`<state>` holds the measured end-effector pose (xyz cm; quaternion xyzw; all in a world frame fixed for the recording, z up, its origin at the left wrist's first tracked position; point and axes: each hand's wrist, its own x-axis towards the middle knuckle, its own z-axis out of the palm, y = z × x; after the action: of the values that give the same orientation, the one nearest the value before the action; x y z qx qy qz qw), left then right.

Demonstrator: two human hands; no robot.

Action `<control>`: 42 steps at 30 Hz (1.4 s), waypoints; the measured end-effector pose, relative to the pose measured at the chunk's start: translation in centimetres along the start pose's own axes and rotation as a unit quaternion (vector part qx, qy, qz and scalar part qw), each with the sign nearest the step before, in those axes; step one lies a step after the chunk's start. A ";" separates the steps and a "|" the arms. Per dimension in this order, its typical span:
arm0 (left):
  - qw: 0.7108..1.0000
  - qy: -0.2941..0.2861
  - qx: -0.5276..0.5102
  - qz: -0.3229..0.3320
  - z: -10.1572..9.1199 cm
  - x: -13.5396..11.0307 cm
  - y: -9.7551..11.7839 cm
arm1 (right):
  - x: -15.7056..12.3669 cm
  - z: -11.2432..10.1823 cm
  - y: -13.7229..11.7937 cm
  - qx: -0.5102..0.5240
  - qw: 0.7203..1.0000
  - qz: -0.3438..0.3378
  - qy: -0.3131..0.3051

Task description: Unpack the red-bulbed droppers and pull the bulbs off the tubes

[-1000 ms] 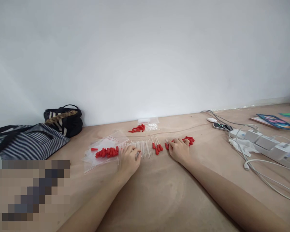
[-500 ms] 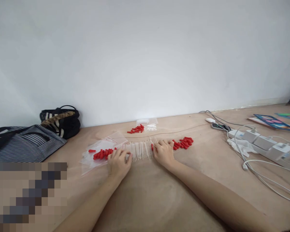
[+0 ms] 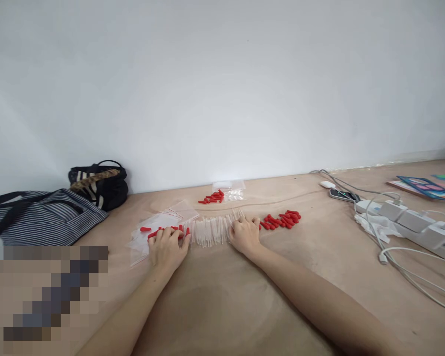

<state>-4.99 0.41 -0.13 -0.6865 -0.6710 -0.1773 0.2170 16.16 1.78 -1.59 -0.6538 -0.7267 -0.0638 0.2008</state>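
A row of thin clear dropper tubes (image 3: 209,232) lies side by side in the middle of the table. Over the pile of red rubber bulbs (image 3: 155,233) to its left rests my left hand (image 3: 166,249), thumb and fingers apart, with red bulbs around the fingertips. My right hand (image 3: 245,236) is curled at the right end of the row, fingers closed on a few tubes that stick out past them. More red bulbs (image 3: 282,220) lie just right of that hand. Its fingertips are partly hidden.
Flat clear zip bags (image 3: 185,211) lie under and behind the left bulbs. Toward the wall are small red bulbs (image 3: 212,198) and a bag of clear tubes (image 3: 234,193). A striped bag (image 3: 55,220) and black bag (image 3: 113,190) stand left; a power strip (image 3: 411,222) with cables lies right.
My left hand has moved left from the edge of the tube row onto the red bulbs. My right hand stays at the row's right end, its fingers a little more curled. The view has shifted slightly.
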 end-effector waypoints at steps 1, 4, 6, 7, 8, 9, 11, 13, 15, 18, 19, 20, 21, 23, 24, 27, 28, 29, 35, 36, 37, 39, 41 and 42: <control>1.000 0.003 0.004 0.006 0.1 0.0 0.1 | 0.0 0.0 0.0 0.002 1.000 -0.002 0.000; 1.000 0.010 0.018 0.012 0.2 0.2 0.4 | 0.1 -0.3 0.4 0.015 1.000 0.008 0.013; 1.000 0.015 0.022 -0.001 -0.1 0.5 0.4 | 0.3 -0.5 1.2 0.027 0.999 0.033 0.029; 0.999 0.021 0.024 -0.011 -0.4 0.6 0.3 | 0.5 -0.7 1.6 0.033 0.998 0.049 0.035; 0.999 0.029 0.027 -0.024 -0.8 0.8 0.0 | 0.7 -0.9 2.2 0.039 0.996 0.065 0.039; 0.998 0.038 0.033 -0.039 -1.2 1.0 -0.5 | 0.9 -1.1 2.7 0.045 0.995 0.078 0.038; 0.995 0.046 0.048 -0.072 -2.0 1.3 -1.7 | 1.2 -1.5 3.5 0.053 0.993 0.099 0.026; 0.992 0.023 0.063 -0.105 -2.6 1.4 -3.1 | 1.3 -1.8 3.8 0.055 0.993 0.102 0.007; 0.990 -0.020 0.068 -0.123 -3.0 1.5 -4.2 | 1.2 -2.0 3.6 0.048 0.995 0.089 -0.014; 0.987 -0.063 0.058 -0.136 -3.2 1.5 -4.8 | 0.9 -2.2 2.9 0.020 0.997 0.068 -0.042; 0.986 -0.066 0.055 -0.142 -3.3 1.5 -4.8 | 0.8 -2.3 2.7 0.007 0.997 0.063 -0.050; 0.985 -0.069 0.051 -0.150 -3.4 1.5 -4.7 | 0.6 -2.4 2.5 -0.005 0.997 0.059 -0.056; 0.984 -0.073 0.047 -0.158 -3.4 1.6 -4.6 | 0.5 -2.5 2.4 -0.015 0.996 0.056 -0.061; 0.982 -0.082 0.036 -0.169 -3.5 1.7 -4.4 | 0.3 -2.8 2.3 -0.030 0.996 0.048 -0.068; 0.981 -0.083 0.029 -0.171 -3.5 1.7 -4.4 | 0.2 -2.9 2.2 -0.034 0.996 0.045 -0.069; 0.984 -0.055 0.020 -0.166 -3.5 1.6 -4.2 | 0.2 -2.9 2.2 -0.035 0.997 0.032 -0.062; 0.986 -0.042 0.023 -0.161 -3.5 1.5 -4.1 | 0.2 -2.9 2.1 -0.034 0.997 0.026 -0.058; 0.987 -0.030 0.028 -0.157 -3.5 1.4 -4.0 | 0.3 -2.8 2.1 -0.032 0.998 0.018 -0.055; 0.989 0.009 0.051 -0.136 -3.1 1.0 -3.1 | 1.1 -1.9 1.8 -0.025 0.998 0.005 -0.060; 0.990 0.011 0.050 -0.131 -2.9 0.9 -3.0 | 1.2 -1.8 1.8 -0.023 0.998 0.010 -0.059; 0.991 0.012 0.049 -0.126 -2.8 0.8 -3.0 | 1.2 -1.6 1.8 -0.022 0.998 0.017 -0.059; 0.992 0.014 0.044 -0.120 -2.7 0.8 -3.0 | 1.3 -1.5 1.8 -0.017 0.997 0.036 -0.061; 0.993 0.019 0.040 -0.113 -2.5 0.7 -2.9 | 1.3 -1.4 1.9 -0.009 0.997 0.055 -0.061; 0.993 0.027 0.038 -0.108 -2.4 0.7 -2.9 | 1.3 -1.4 2.0 -0.005 0.996 0.063 -0.059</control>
<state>-7.77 -0.28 2.43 -0.5966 -0.7412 -0.1924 0.2401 18.33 2.77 -0.13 -0.7018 -0.6946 -0.0160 0.1576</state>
